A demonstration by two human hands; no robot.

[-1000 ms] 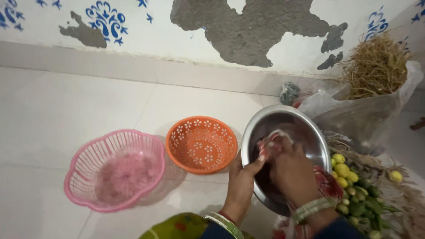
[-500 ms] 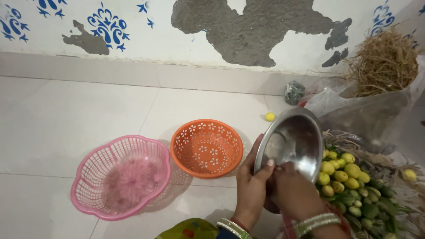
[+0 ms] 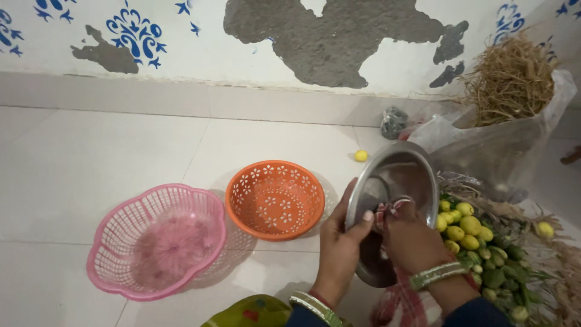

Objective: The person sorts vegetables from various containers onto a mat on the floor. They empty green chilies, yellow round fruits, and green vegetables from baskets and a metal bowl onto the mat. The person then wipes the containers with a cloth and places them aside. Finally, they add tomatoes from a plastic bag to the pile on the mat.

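Observation:
A shiny steel bowl (image 3: 404,172) is tilted up on its edge above the floor. My left hand (image 3: 340,242) grips its left rim, thumb on the inside. My right hand (image 3: 413,240) is pressed inside the bowl and holds a bunched red and white checked cloth (image 3: 387,209); more of that cloth (image 3: 400,307) trails down under my wrist. An orange perforated basket (image 3: 275,198) stands just left of the bowl. A pink flower-shaped basket (image 3: 157,240) stands further left.
A heap of yellow and green small fruits (image 3: 478,248) lies on straw right of the bowl. One loose yellow fruit (image 3: 361,155) lies on the tiles behind it. A plastic bag of dry straw (image 3: 507,115) and a small dark bundle (image 3: 394,122) stand by the wall.
The bowl was lying flatter a second ago, then was tipped up on edge. My right hand has brought the cloth back up inside it. The loose yellow fruit came into sight.

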